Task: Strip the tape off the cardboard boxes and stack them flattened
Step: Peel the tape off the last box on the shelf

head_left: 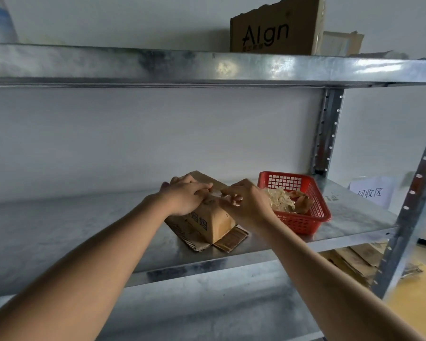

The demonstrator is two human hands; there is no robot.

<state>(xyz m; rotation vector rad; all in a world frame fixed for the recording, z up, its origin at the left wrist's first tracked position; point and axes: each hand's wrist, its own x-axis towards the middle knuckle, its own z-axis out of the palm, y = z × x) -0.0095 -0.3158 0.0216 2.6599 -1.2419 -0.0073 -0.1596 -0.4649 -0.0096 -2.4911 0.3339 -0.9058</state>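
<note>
Left hand: the left hand (185,196) lies over the top of the small brown corrugated cardboard box (208,217), fingers (202,187) curled loosely down on it, pressing it to the galvanised metal shelf (71,225).
Box: it stands at the middle of the shelf, near the front edge, its bottom flaps splayed flat on the metal.
Handling: it looks light and fairly stiff, yet worn and easily crushed; the flat top is the best place to steady it, and the loose tape end the place to pull.
Long axis: it appears to run from the near-right corner back towards the far left, one end face turned to the person.
Right hand: the right hand (244,204) is at the box's top right edge, thumb and forefinger closed together in a pinch on the strip of clear tape (215,192).
Basket: a red plastic mesh basket (303,219) stands just right of the box, holding crumpled tape scraps (279,203).
</note>
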